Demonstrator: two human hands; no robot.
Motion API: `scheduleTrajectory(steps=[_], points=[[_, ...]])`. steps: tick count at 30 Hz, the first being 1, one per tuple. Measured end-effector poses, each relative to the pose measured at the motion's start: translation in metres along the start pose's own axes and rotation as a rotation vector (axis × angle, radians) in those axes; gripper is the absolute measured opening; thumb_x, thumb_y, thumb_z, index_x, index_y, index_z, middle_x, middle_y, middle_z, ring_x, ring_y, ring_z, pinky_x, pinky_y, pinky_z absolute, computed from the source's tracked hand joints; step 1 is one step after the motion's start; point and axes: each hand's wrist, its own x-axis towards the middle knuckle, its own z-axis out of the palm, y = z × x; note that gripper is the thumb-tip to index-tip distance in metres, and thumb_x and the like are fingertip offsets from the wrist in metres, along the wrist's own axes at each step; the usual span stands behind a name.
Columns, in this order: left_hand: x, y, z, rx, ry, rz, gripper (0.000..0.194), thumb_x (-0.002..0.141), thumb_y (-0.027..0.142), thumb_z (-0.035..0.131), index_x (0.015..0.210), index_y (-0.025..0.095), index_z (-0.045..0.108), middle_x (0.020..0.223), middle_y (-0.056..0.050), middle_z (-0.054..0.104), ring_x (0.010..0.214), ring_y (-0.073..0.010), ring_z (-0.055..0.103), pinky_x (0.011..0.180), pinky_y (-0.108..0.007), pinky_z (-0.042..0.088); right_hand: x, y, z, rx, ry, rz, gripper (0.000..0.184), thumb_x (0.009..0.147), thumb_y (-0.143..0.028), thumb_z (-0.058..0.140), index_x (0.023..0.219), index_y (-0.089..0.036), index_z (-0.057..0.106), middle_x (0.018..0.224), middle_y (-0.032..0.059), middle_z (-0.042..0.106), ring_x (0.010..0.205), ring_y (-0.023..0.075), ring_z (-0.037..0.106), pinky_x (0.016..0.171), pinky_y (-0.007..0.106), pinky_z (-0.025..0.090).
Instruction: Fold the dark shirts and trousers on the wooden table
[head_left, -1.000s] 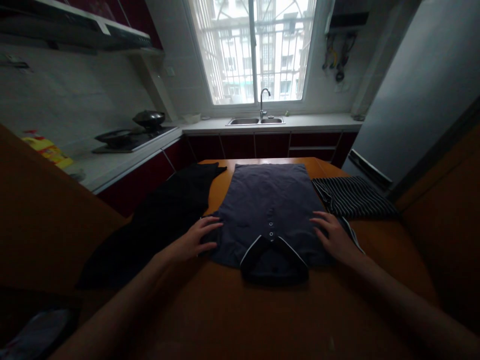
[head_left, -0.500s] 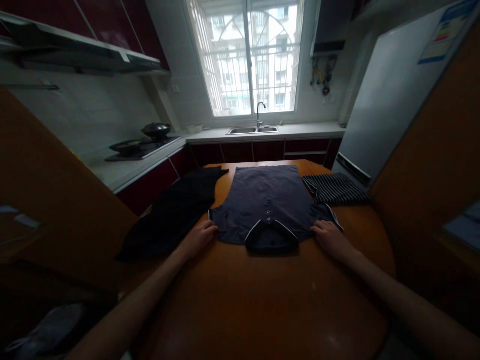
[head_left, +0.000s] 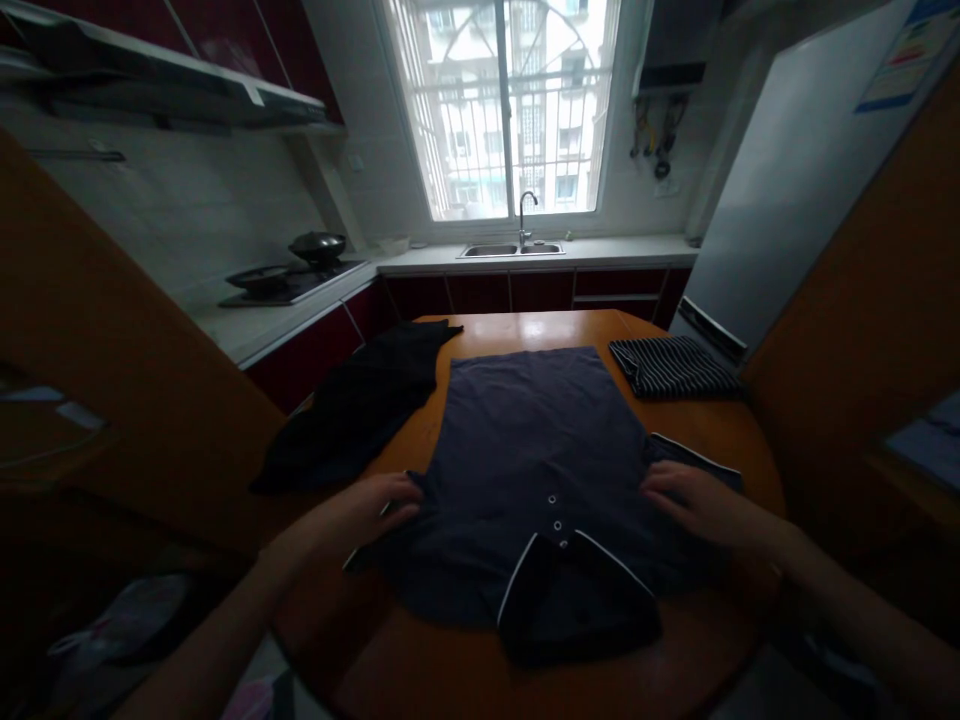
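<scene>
A dark grey-blue polo shirt (head_left: 532,430) lies spread on the wooden table (head_left: 420,665), its black, white-edged collar (head_left: 577,610) towards me and its buttons facing up. My left hand (head_left: 386,500) is at the sleeve on the left, with thumb and fingers apart and a bit of white trim showing between them. Over on the right, my right hand (head_left: 686,497) rests on the shirt beside the other white-trimmed sleeve, fingers loosely stretched and apart. Neither hand shows a firm grip on the cloth.
A black garment (head_left: 360,400) lies along the table's left side. At the back right sits a folded striped garment (head_left: 675,367). Beyond the table are a sink (head_left: 491,251), a stove with pans (head_left: 319,247) and a fridge (head_left: 780,200).
The shirt has slid towards me, its collar now nearer the table's front edge. Both hands have come slightly nearer and their fingers have loosened from the sleeves.
</scene>
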Motion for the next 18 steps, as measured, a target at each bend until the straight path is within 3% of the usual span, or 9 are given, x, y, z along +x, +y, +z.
scheduleTrajectory(steps=[3, 6, 8, 11, 15, 18], points=[[0.08, 0.046, 0.022, -0.014, 0.197, 0.042, 0.044, 0.104, 0.04, 0.038, 0.137, 0.024, 0.061, 0.14, -0.008, 0.062, 0.127, -0.0225, 0.059, 0.113, -0.037, 0.043, 0.076, -0.013, 0.029, -0.091, 0.188, -0.001, 0.038, 0.099, -0.026, 0.044, 0.126, -0.021, 0.069, 0.129, 0.0124, 0.067, 0.119, 0.0257, 0.062, 0.105, 0.042, 0.048], [0.172, 0.08, 0.064, 0.051, 0.233, 0.04, 0.052, 0.103, 0.031, 0.033, 0.151, 0.014, 0.046, 0.158, -0.014, 0.045, 0.147, -0.0243, 0.04, 0.121, -0.043, 0.032, 0.157, -0.028, 0.068, -0.181, 0.165, -0.003, 0.052, 0.098, -0.022, 0.041, 0.148, -0.011, 0.051, 0.156, 0.0169, 0.047, 0.146, 0.0276, 0.04, 0.12, 0.046, 0.032], [0.219, 0.081, 0.086, 0.111, 0.219, -0.039, 0.056, 0.104, 0.027, 0.027, 0.156, 0.01, 0.036, 0.163, -0.017, 0.035, 0.152, -0.0256, 0.03, 0.123, -0.048, 0.027, 0.197, -0.027, 0.086, -0.216, 0.111, 0.069, 0.059, 0.1, -0.022, 0.038, 0.157, -0.009, 0.036, 0.165, 0.0165, 0.031, 0.153, 0.0278, 0.027, 0.122, 0.049, 0.026], [0.251, 0.045, 0.088, 0.188, 0.209, -0.196, 0.06, 0.105, 0.04, 0.029, 0.159, 0.014, 0.033, 0.167, -0.015, 0.027, 0.155, -0.0297, 0.021, 0.124, -0.055, 0.018, 0.225, 0.005, 0.085, -0.254, 0.058, 0.173, 0.061, 0.104, -0.037, 0.034, 0.16, -0.013, 0.03, 0.168, 0.015, 0.022, 0.156, 0.0285, 0.018, 0.124, 0.054, 0.017], [0.249, -0.031, 0.051, 0.238, 0.222, -0.441, 0.068, 0.104, 0.051, 0.027, 0.158, 0.011, 0.033, 0.167, -0.019, 0.024, 0.156, -0.0327, 0.019, 0.124, -0.055, 0.017, 0.226, 0.079, 0.051, -0.304, 0.086, 0.35, 0.064, 0.106, -0.048, 0.029, 0.159, -0.014, 0.032, 0.168, 0.0163, 0.021, 0.156, 0.0283, 0.015, 0.124, 0.054, 0.013], [0.258, -0.055, 0.033, 0.262, 0.253, -0.529, 0.066, 0.104, 0.041, 0.027, 0.157, 0.002, 0.032, 0.164, -0.027, 0.024, 0.155, -0.0362, 0.02, 0.122, -0.057, 0.018, 0.242, 0.102, 0.036, -0.349, 0.162, 0.47, 0.063, 0.106, -0.041, 0.029, 0.157, -0.006, 0.034, 0.167, 0.0216, 0.022, 0.156, 0.0317, 0.017, 0.123, 0.056, 0.013]])
